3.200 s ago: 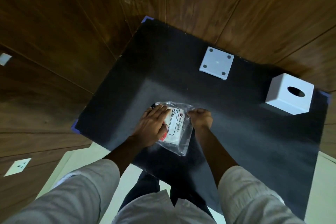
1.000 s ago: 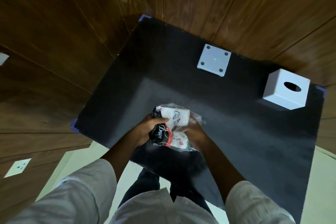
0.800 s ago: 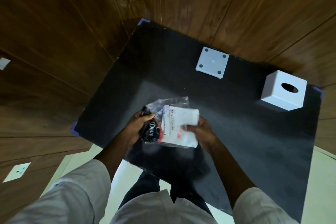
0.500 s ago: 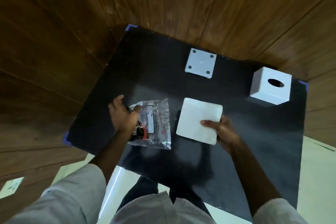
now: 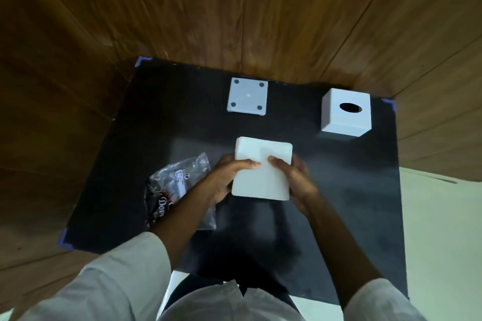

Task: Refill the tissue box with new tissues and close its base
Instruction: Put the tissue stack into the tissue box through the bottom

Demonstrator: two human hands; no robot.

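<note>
- Above the black mat point(image 5: 365, 190), both hands clamp the tissue stack point(image 5: 262, 172): left hand point(image 5: 229, 177) and right hand point(image 5: 294, 182), thumbs pressed on top, fingers curled under the sides.
- Risk: soft loose sheets could fan out or bend at the box opening.
- Tissue box point(image 5: 345, 112), a rigid white cube, upright at far right; flat base point(image 5: 247, 96) apart; crinkly wrapper point(image 5: 177, 185) left.

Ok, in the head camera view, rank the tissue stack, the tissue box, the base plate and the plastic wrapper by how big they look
1. Plastic wrapper, partly hidden under an arm.
2. Tissue stack, nearest the camera, so unsure against the wrapper.
3. Tissue box.
4. Base plate.
</note>
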